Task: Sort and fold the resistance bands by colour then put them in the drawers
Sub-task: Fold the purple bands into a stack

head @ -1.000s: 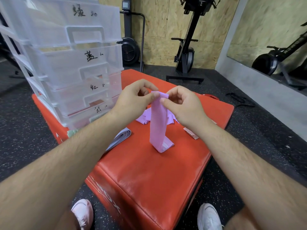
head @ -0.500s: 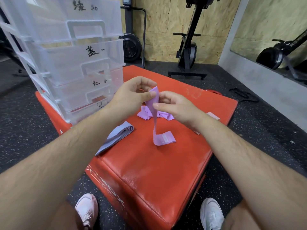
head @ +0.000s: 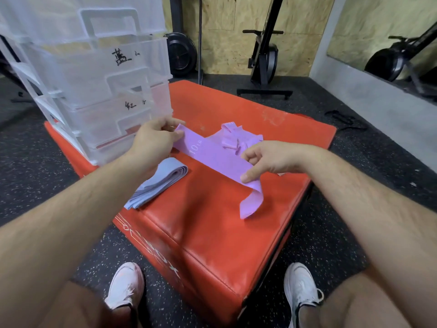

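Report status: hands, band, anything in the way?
Left hand and right hand pinch the purple band, stretched between them, tail drooping. Folded grey-blue band, purple pile on red box. Drawers closed.

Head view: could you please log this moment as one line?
purple band: held above red box, tail hanging | left hand: pinches one end | right hand: grips it farther along | grey band: folded on box

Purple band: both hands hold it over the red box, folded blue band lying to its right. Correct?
No. Head view: the blue band lies left of the purple band. Left hand and right hand do hold it over the red box.
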Demonstrator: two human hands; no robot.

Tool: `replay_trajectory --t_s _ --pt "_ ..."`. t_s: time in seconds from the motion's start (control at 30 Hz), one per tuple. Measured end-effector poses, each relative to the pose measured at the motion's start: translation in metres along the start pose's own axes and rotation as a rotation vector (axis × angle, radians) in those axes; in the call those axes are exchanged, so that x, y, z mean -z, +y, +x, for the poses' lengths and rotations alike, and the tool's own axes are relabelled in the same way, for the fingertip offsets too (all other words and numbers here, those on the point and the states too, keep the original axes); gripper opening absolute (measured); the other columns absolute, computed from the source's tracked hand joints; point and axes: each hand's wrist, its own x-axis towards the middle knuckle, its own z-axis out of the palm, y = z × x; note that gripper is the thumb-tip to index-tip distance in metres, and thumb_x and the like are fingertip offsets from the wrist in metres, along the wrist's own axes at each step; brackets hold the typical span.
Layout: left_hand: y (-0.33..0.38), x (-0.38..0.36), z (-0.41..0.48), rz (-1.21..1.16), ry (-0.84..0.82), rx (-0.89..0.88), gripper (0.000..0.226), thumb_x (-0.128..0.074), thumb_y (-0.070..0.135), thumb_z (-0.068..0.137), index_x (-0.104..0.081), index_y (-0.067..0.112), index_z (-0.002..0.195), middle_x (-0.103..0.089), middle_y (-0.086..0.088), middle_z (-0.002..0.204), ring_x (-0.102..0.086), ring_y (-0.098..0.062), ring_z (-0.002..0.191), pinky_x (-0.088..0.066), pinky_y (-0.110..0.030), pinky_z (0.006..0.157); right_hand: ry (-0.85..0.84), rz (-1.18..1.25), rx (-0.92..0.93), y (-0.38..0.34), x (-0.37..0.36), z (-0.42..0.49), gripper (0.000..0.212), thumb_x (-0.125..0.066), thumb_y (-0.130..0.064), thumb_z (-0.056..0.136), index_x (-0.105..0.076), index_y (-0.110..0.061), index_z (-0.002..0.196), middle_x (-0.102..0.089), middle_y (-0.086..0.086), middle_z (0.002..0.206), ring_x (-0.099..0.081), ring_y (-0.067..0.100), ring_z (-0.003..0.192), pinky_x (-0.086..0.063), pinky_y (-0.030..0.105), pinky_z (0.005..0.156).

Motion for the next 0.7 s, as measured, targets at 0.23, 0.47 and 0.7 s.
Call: replay_trajectory --t_s 0.23,0.47,0.7 --pt "-0.027 -0.001 -0.017 0.198 0.089 0.02 0.026 -0.062 0.001 0.086 -0.056 0.026 0.083 -0.062 -0.007 0.088 -0.057 -0.019 0.07 -0.049 -0.029 0.06 0.094 0.054 -0.104 0.059 0.01 -0.026 0.026 -0.088 -0.022 0.076 -0.074 -0.009 0.094 -0.07 -0.007 0.083 -0.063 0.003 0.075 -0.046 0.027 0.079" --pt "-0.085 -0.009 -0.038 0.648 0.031 -0.186 0.014 -0.051 0.004 0.09 -0.052 0.018 0.092 -0.056 -0.011 0.067 -0.048 -0.025 0.058 -0.035 -0.031 0.051 0.329 0.359 -0.23 0.103 -0.015 -0.032 0.038 -0.074 -0.002 0.088 -0.058 -0.015 0.119 -0.071 0.013 0.101 -0.072 0.015 0.072 -0.056 0.028 0.065" --pt "-0.115 -0.008 -0.039 0.869 -0.088 -0.28 0.015 -0.055 0.002 0.088 -0.062 0.013 0.094 -0.056 -0.011 0.093 -0.049 -0.026 0.085 -0.033 -0.031 0.071 0.489 0.262 -0.198 0.112 -0.036 -0.027 0.01 -0.068 -0.004 0.091 -0.065 -0.012 0.095 -0.071 0.01 0.088 -0.07 0.013 0.069 -0.053 0.027 0.062"
